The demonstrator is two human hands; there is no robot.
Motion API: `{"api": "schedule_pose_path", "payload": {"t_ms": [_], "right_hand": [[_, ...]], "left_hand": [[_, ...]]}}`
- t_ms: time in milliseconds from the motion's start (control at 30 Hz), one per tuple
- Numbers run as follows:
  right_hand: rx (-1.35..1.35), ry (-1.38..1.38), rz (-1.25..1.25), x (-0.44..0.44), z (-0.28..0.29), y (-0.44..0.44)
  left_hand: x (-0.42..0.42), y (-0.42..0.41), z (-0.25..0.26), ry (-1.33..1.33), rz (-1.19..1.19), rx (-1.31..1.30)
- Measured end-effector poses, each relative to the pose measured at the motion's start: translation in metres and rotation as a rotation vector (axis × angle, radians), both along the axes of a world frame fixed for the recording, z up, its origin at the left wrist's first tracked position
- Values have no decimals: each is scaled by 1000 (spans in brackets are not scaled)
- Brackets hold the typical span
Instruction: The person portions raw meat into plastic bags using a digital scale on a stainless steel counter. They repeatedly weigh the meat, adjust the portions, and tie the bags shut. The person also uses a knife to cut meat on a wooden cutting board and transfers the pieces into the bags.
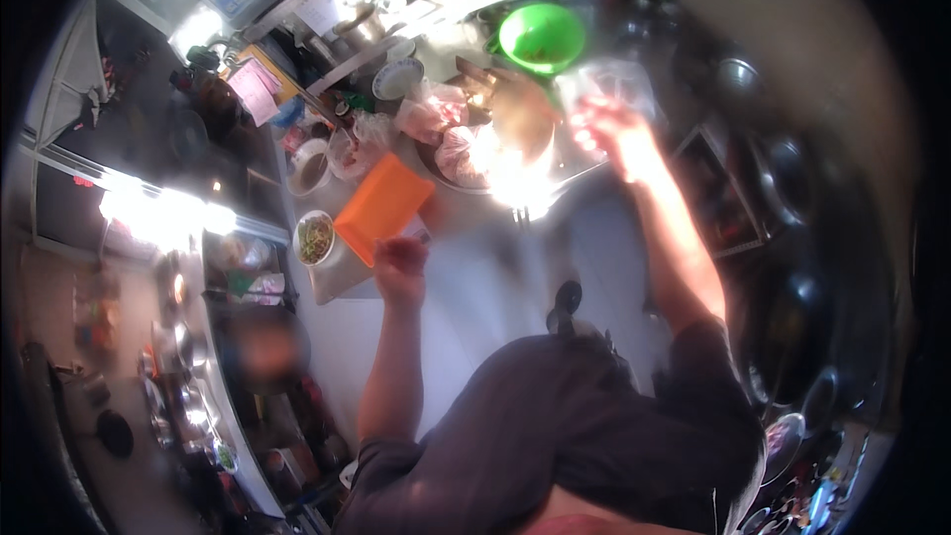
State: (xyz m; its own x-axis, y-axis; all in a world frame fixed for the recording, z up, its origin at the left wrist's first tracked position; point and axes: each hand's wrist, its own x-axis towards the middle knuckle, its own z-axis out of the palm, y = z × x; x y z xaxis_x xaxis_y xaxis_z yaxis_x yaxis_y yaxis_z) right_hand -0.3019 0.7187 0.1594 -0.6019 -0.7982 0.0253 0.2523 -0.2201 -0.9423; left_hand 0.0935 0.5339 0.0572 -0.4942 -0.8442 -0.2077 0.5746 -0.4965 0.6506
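Note:
My left hand (401, 264) grips the near edge of an orange plastic tray (385, 204), tilted above the front left of the counter. A white bowl of chopped greens (314, 238) stands just left of the tray. Farther right, my right hand (611, 130) reaches over the counter beside a clear plastic bag (613, 85). Its fingers are partly curled and washed out by glare, so whether they pinch the bag cannot be told. To its left is a round brownish board (520, 115). Tied plastic bags with pinkish contents (462, 152) lie beside the board.
A bright green basin (542, 37) sits at the back of the counter. Another white bowl (310, 167) stands at the left edge, below pink paper slips (254, 89). Large dark round pans (787, 327) are at my right. A person (267, 349) is beyond the left side.

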Motion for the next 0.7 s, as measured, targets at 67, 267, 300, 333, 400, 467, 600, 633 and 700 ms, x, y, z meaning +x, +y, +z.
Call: {"api": "schedule_pose_path", "payload": {"t_ms": [67, 267, 300, 333, 400, 467, 600, 633, 700], "right_hand": [[-144, 237, 289, -39, -88, -49], [359, 1280, 242, 11, -238, -219], [419, 1341, 159, 17, -245, -235], [462, 1312, 55, 20, -251, -245], [531, 1318, 2, 25, -250, -258], [552, 1482, 290, 25, -202, -258], [417, 1413, 563, -23, -194, -284], [476, 1306, 651, -34, -179, -291], [680, 996, 770, -55, -164, -294]], "left_hand": [[-36, 6, -27, -126, -42, 25], [-53, 28, -90, -663, -136, -194], [-53, 29, -91, -699, -160, -184], [-50, 30, -96, -732, -180, -171], [-36, 29, -113, -873, -191, -320], [-34, 26, -110, -801, -99, -27], [-53, -18, -129, -832, -108, 34], [-59, -29, -134, -831, -134, 10], [-82, -55, -134, -822, -196, 3]]}}
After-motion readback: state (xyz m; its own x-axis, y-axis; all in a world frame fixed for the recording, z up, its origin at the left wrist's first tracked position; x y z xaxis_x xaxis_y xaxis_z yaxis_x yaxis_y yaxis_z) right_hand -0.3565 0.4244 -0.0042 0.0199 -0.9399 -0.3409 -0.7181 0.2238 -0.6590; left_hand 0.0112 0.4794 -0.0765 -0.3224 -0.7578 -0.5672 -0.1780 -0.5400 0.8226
